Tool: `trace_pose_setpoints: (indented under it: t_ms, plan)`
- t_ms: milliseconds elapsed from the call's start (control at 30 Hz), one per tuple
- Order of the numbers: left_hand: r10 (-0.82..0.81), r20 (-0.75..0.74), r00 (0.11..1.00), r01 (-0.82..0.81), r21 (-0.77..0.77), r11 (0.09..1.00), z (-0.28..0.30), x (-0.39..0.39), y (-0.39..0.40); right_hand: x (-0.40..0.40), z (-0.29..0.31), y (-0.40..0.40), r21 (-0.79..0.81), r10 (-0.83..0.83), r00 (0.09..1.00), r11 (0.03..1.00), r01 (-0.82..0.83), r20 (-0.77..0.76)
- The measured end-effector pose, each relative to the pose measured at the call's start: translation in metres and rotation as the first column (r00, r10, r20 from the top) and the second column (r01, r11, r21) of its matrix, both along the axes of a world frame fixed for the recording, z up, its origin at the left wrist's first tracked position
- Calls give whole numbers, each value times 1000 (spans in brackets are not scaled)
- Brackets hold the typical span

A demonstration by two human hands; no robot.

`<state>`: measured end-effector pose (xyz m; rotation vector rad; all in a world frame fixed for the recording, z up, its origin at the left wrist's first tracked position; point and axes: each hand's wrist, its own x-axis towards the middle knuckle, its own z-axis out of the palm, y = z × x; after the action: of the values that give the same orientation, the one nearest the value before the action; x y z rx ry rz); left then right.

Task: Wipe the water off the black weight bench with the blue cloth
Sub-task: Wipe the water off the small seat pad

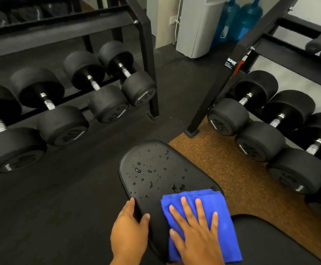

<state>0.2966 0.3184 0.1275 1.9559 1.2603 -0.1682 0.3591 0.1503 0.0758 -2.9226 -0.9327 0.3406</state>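
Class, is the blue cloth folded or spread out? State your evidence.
Folded: the blue cloth shows stacked layer edges along its far end, beneath the flat right hand.

Two bare hands, left hand (129, 229) and right hand (195, 234), with short pale nails and bare wrists

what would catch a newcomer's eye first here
The bright blue cloth stands out, pressed flat under the right hand on the near end of the black weight bench, while the left hand holds the bench's left edge. Beyond the cloth, water droplets glisten on the pad. Big black dumbbells fill the left and right of the view.
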Motion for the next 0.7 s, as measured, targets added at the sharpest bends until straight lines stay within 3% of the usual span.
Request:
trace_pose_setpoints:
  t_ms: [133,200,467,600,633,700]
  plan:
    - [-229,-194,954,253,109,961,-1,9,-2,16,4,9,-61,-63,997,996,60,-36]
    - [-269,-240,933,311,157,937,-2,12,-2,19,7,17,-99,-77,996,993,72,-52]
    - [-220,-242,945,255,126,959,-6,22,-4,30,13,28,-136,18,995,990,-30,-93]
    - [-214,-213,953,247,140,959,-4,22,-5,40,23,-3,-99,174,976,977,-188,-132]
    - [-220,-215,952,252,134,959,-4,20,-5,43,25,-11,-112,144,980,981,-160,-140]
    - [-236,-215,948,268,135,954,-5,19,-3,53,23,-16,-140,-74,984,989,51,-160]
